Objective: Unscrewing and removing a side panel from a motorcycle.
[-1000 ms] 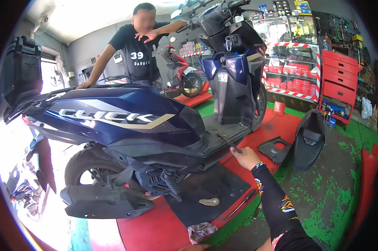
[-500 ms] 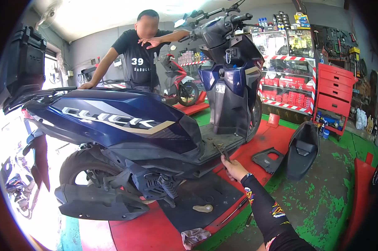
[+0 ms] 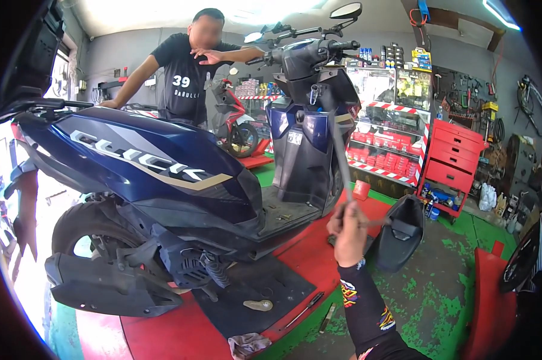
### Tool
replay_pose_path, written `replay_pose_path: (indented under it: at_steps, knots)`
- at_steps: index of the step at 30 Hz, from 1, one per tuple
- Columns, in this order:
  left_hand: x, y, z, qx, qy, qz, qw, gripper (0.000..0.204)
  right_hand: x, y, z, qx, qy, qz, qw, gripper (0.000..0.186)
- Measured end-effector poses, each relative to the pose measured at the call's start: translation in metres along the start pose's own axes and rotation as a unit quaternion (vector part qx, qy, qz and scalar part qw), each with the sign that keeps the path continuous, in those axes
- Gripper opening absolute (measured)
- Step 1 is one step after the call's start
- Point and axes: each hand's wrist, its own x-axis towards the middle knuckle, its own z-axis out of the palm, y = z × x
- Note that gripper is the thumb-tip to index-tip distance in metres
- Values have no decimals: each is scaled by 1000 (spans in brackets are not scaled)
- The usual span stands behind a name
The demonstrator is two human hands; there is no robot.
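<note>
Right hand (image 3: 349, 231), closed on a long slim metal tool (image 3: 341, 157), has lifted it upright off the blue scooter's footboard (image 3: 292, 213); left hand unseen.

The right hand (image 3: 349, 231) is up in front of the chest, raised well clear of the floor, fingers curled tight into a fist around a thin grey rod that sticks up and slightly left out of the grip. The back of the hand faces us. The wrist is straight, the forearm rises steeply from the lower edge, wrapped in a black patterned sleeve. The left hand is out of sight.
</note>
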Motion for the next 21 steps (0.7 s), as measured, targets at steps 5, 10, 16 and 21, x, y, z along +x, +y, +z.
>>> replay_pose_path:
  at_steps: [5,10,16,21]
  knots:
    - [-15,4,3,11,-4,-16,1000,56,-2,-53,5,73,60,-333,938,48]
    - [-34,6,13,7,10,-34,999,58,15,-63,3,-3,152,-487,860,45]
    - [-49,6,10,38,55,47,997,60,26,-39,-20,87,161,-309,933,40]
    - [-38,3,12,-11,33,-28,999,57,39,6,-53,268,232,-20,935,41]
